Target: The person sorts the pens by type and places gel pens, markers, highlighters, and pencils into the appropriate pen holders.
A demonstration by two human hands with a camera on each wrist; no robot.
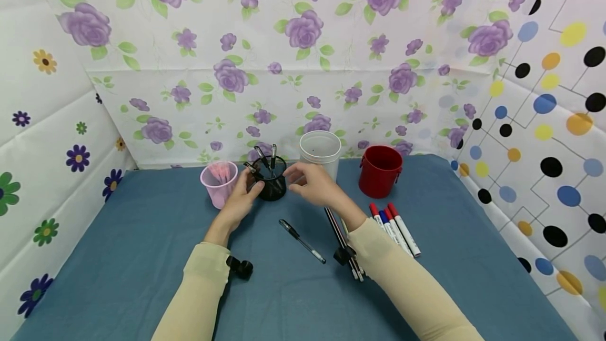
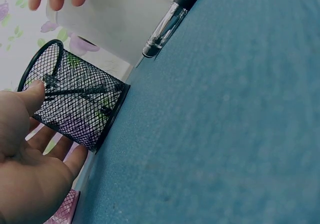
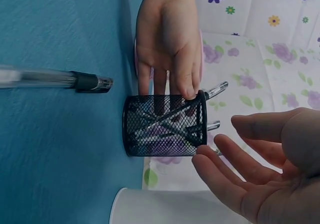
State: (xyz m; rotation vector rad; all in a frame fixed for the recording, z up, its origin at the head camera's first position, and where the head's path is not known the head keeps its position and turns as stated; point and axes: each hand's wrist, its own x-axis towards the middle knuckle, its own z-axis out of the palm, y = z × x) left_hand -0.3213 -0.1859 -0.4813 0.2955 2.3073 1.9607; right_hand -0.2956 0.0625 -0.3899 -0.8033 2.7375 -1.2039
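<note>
A black mesh pen holder [image 1: 272,189] stands upright at the back of the table, with several black-and-clear pens [image 1: 273,156] leaning inside it. My left hand [image 1: 239,201] holds its left side, thumb near the rim and fingers behind the mesh, as the right wrist view shows. On the other side, my right hand [image 1: 312,183] is held beside the rim with loosely bent fingers and nothing in them. In the right wrist view its fingertips [image 3: 202,151] come right up to the rim. One capped gel pen [image 1: 303,242] lies on the cloth in front of the holder.
A pink cup [image 1: 219,191] with pink items stands left of the holder. Behind my right hand is a white translucent cup [image 1: 326,162], then a red bucket [image 1: 374,179]. Dark pencils [image 1: 337,229] and several markers [image 1: 401,229] lie by my right forearm.
</note>
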